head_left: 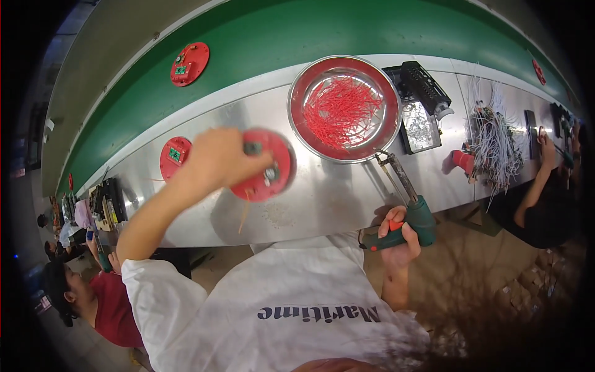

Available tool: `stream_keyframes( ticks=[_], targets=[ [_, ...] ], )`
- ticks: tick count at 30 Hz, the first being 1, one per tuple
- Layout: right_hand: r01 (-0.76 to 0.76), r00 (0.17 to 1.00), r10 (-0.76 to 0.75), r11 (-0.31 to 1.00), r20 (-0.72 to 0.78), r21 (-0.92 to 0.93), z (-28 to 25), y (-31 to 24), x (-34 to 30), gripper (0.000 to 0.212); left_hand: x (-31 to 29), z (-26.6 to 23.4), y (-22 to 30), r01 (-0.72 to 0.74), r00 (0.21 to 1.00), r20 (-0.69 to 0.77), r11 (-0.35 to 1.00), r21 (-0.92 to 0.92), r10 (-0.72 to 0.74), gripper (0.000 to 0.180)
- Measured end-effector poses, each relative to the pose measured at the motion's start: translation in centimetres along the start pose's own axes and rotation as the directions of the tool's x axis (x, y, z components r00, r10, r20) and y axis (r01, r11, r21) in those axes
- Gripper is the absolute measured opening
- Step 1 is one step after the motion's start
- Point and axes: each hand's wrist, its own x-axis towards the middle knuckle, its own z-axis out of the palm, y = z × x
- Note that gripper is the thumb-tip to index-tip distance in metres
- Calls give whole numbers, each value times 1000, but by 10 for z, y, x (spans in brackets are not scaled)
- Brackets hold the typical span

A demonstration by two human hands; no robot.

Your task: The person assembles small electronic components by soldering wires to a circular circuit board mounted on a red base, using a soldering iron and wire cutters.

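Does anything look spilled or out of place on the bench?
Yes: small pale crumbs are scattered on the metal table, near its front edge; they look like stray debris. Farther right, white wires lie in a tangled heap, untidy beside the red strands gathered in the bowl.

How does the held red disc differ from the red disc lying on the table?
The held red disc is blurred; the lying red disc is sharper. The left hand partly covers the held red disc; the left forearm partly hides the lying one. Both are round, with a green part.
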Motion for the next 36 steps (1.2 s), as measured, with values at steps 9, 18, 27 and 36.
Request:
stream_keyframes(
  ticks=[9, 18, 27, 36],
  targets=[
    [4, 1000, -4, 1000, -5, -10, -2, 2, -1, 24, 18, 17, 31, -618, 733, -437, 778, -110, 521, 34],
    [21, 999, -21, 1000, -32, -11, 4, 2, 2, 27, 82, 39, 64, -688, 698, -431, 701, -186, 571, 18],
    [14, 1000, -14, 1000, -20, 7, 2, 2, 2, 24, 49, 34, 51, -644, 757, -440, 664, -381, 482, 13],
    [7, 1000, -7, 1000, -22, 11, 4, 2, 1, 24, 42, 43, 45, -689, 723, -523, 523, -502, 451, 13]
  ],
)
